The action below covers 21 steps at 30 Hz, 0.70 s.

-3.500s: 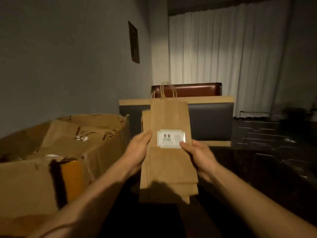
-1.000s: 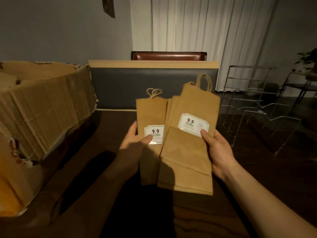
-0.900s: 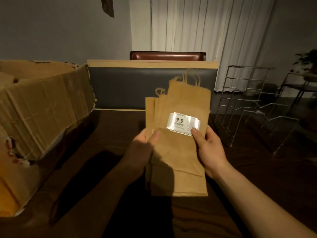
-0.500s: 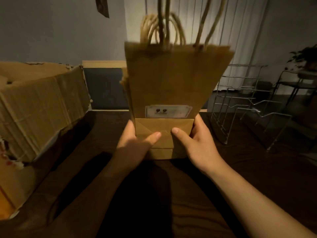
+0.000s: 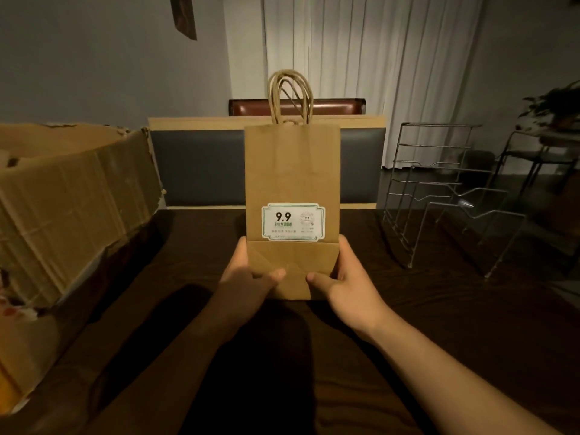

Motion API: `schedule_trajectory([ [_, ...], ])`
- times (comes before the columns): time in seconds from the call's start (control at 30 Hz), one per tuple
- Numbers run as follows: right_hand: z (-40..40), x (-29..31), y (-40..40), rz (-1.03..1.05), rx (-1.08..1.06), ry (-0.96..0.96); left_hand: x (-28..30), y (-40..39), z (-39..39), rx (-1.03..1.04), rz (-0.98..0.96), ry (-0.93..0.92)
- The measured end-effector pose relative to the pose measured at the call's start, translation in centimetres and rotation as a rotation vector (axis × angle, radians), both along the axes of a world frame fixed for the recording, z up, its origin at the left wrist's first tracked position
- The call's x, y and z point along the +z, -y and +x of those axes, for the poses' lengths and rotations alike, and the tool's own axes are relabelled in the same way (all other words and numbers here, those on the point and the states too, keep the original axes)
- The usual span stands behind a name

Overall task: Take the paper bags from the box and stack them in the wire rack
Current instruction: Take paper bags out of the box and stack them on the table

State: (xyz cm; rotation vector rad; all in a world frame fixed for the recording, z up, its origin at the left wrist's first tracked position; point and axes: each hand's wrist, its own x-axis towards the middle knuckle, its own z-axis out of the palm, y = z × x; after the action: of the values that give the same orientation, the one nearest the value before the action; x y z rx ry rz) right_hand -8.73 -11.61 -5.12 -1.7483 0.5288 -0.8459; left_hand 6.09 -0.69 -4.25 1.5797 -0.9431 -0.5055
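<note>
Dark wood tabletop (image 5: 408, 356) fills the lower view; grey wall and white curtain (image 5: 361, 58) behind, with a dark padded panel (image 5: 201, 171) at the far edge and a red-brown chair back (image 5: 339, 106) above it. Big battered cardboard box (image 5: 69, 208) on the left, tilted; contents not visible from here. Wire rack (image 5: 439, 196) on the right of the tabletop, well apart from the box, no bags in its slots. Stack of flat brown paper bags (image 5: 292, 171) held upright at centre, bottom edge at or just above the tabletop, can't tell which. Twisted paper handles up, folded base facing the camera, white label (image 5: 293, 221) reading "9.9". Left hand (image 5: 248, 277) and right hand (image 5: 345, 281) each grip a lower side edge, thumbs on the front fold.
</note>
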Motion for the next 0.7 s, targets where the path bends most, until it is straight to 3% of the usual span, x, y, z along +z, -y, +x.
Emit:
schedule_trajectory([
  [0.17,0.2,-0.6,0.3,0.053,-0.044,-0.098,-1.0,0.7,0.0,0.005,0.044,0.014],
  [0.47,-0.3,1.0,0.2,0.036,-0.273,-0.023,-0.7,0.8,0.2,-0.064,-0.024,-0.025],
  [0.57,-0.9,1.2,1.3,0.04,-0.36,-0.037,-1.4,1.1,0.2,-0.141,-0.021,0.099],
  [0.7,-2.4,1.0,4.5,0.076,-0.484,-0.253,-1.9,1.3,-0.1,-0.332,0.077,0.307],
])
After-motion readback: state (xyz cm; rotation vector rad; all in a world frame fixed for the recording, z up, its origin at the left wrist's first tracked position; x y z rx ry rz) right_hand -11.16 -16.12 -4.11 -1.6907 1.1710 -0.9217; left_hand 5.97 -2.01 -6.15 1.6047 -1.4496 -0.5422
